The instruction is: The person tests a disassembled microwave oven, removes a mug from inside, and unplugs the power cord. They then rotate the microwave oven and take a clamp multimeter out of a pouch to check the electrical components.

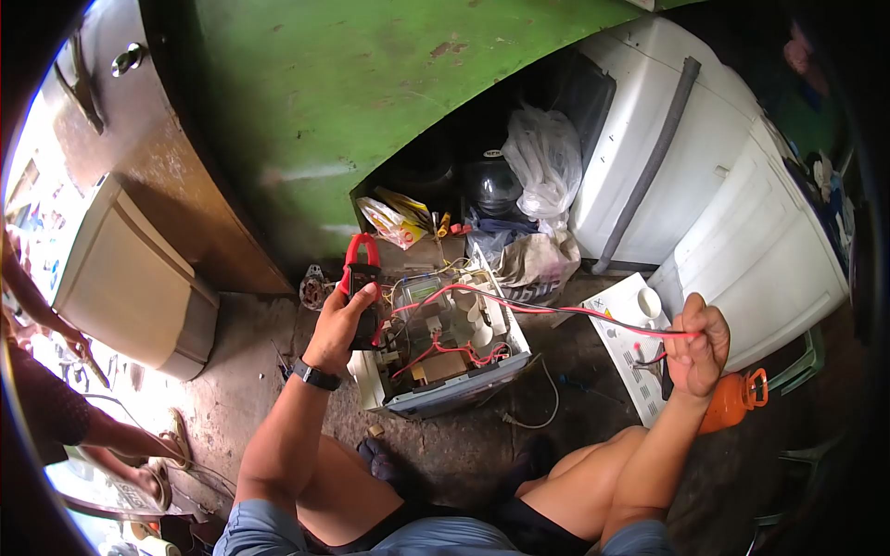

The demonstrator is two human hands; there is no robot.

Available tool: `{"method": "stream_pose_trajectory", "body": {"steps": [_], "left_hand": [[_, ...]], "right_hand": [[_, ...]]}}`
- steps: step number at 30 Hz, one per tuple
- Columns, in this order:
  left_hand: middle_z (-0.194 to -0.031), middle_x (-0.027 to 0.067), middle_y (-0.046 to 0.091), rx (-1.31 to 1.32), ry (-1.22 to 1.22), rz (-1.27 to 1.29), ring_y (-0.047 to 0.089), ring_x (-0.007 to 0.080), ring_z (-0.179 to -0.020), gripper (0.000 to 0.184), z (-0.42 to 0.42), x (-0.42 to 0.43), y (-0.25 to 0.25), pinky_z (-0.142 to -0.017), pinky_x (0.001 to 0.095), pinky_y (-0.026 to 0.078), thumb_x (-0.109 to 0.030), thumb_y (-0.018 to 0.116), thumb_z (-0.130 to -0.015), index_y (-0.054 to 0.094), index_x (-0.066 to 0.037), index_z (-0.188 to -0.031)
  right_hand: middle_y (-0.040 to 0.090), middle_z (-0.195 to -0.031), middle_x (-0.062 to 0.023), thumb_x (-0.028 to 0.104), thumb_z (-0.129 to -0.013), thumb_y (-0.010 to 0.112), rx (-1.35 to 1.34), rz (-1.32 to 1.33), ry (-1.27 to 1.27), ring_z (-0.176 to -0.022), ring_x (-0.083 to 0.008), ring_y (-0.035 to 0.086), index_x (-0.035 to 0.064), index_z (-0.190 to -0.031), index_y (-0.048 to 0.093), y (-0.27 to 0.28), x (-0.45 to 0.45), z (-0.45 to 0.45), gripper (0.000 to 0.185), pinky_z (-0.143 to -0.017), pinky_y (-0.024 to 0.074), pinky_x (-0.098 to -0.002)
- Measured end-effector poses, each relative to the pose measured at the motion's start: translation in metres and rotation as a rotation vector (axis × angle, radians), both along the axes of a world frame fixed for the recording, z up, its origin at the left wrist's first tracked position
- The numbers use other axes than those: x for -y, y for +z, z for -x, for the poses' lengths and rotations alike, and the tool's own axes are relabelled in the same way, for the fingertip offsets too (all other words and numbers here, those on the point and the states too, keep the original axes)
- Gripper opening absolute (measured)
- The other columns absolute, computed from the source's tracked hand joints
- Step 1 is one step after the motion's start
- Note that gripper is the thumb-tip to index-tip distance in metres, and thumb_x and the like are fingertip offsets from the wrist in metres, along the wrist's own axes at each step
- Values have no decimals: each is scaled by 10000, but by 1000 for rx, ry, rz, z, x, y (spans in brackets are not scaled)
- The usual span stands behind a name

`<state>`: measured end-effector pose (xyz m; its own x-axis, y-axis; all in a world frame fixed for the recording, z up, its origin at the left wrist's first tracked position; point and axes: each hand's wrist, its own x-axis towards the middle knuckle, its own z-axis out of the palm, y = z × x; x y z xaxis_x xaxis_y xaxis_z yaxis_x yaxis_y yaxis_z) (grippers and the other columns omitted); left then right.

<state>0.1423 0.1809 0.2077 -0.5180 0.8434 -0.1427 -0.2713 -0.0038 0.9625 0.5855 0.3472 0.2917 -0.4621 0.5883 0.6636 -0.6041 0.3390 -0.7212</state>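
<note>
My left hand (339, 326) is wrapped round a red and black clamp meter (362, 269), its red jaw pointing away from me. Raised on the right, my right hand (697, 350) pinches the red and black test leads (575, 310), which stretch across from the meter side. Below and between my hands sits an opened appliance (454, 338) on the floor. Red wires (454, 354) and white parts show inside its housing. The probe tips near my right fingers are too small to make out clearly.
A white panel (640, 403) with a white cylindrical piece (642, 304) lies right of the appliance. Behind my right hand stands an orange gas canister (725, 405). Plastic bags (542, 167) and a white appliance body (686, 167) are farther back. Another person's leg (130, 440) is at left.
</note>
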Motion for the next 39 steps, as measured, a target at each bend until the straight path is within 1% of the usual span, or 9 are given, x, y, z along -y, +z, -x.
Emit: {"method": "stream_pose_trajectory", "body": {"steps": [4, 13, 16, 22, 27, 29, 31, 37, 39], "left_hand": [[-968, -19, 613, -70, 26, 28, 593, 81, -819, 252, 13, 0, -9, -706, 272, 539, -165, 669, -964, 588, -80, -1186], [-1098, 25, 642, -84, 21, -32, 629, 104, -932, 478, 18, -2, -19, -778, 279, 553, -191, 662, -978, 485, -40, -1395], [-1125, 45, 652, -46, 56, -53, 658, 123, -912, 448, 20, -4, -20, -775, 286, 577, -176, 635, -990, 491, -59, -1397], [-1192, 57, 641, -32, 40, -15, 626, 123, -1031, 519, 21, -4, -24, -867, 282, 541, -188, 619, -1001, 430, -29, -1457], [-1150, 61, 653, -137, 36, -36, 657, 135, -978, 503, 25, -6, -34, -835, 302, 567, -183, 615, -1003, 440, -47, -1455], [-1215, 71, 642, -142, 11, -23, 622, 136, -1083, 539, 21, -4, -29, -969, 302, 494, -154, 605, -1002, 398, -23, -1482], [-1204, 85, 653, -219, 25, -9, 627, 150, -1078, 532, 17, -4, -24, -964, 309, 500, -139, 590, -1005, 392, -12, -1482], [-1236, 137, 658, -325, -84, 13, 619, 183, -1120, 581, 21, 2, -22, -962, 346, 497, -241, 615, -986, 381, -58, -1485], [-1272, 137, 639, -390, -27, 56, 598, 188, -1171, 566, 19, 1, -26, -1005, 334, 485, -202, 609, -1000, 385, -55, -1498]], "right_hand": [[440, -877, -72, 95, -930, 673, 24, 11, 72, -510, -42, 367, -43, -1047, 594, -3, 2, -5, 198, -430, 272, -215], [461, -894, -118, -92, -797, 608, -8, 60, 255, -520, -88, 389, -68, -1038, 588, -5, 7, -13, 243, -442, 335, -252], [479, -897, -133, -107, -795, 626, 8, 60, 297, -519, -101, 410, -72, -1039, 588, -6, 8, -12, 250, -448, 364, -267], [531, -917, -143, -62, -888, 676, -25, 87, 360, -541, -136, 543, -57, -1081, 601, -5, 12, -8, 207, -466, 399, -275], [543, -913, -130, 4, -935, 671, -1, 43, 387, -503, -135, 533, -30, -1118, 581, -8, 6, -3, 206, -427, 394, -276], [550, -933, -139, 10, -943, 662, 3, 43, 402, -488, -144, 536, -40, -1132, 588, -11, 6, -3, 209, -443, 396, -294], [548, -915, -140, 10, -953, 645, -7, 59, 359, -482, -145, 531, -35, -1137, 569, -14, 6, -4, 204, -428, 387, -293], [439, -746, -106, 46, -971, 559, 84, -6, 175, -394, -131, 418, 9, -1036, 454, -36, -4, -16, 129, -331, 302, -271], [487, -887, -118, 31, -960, 621, 40, 58, 256, -385, -119, 424, 6, -1110, 462, -55, -23, -30, 219, -333, 308, -246]]}}
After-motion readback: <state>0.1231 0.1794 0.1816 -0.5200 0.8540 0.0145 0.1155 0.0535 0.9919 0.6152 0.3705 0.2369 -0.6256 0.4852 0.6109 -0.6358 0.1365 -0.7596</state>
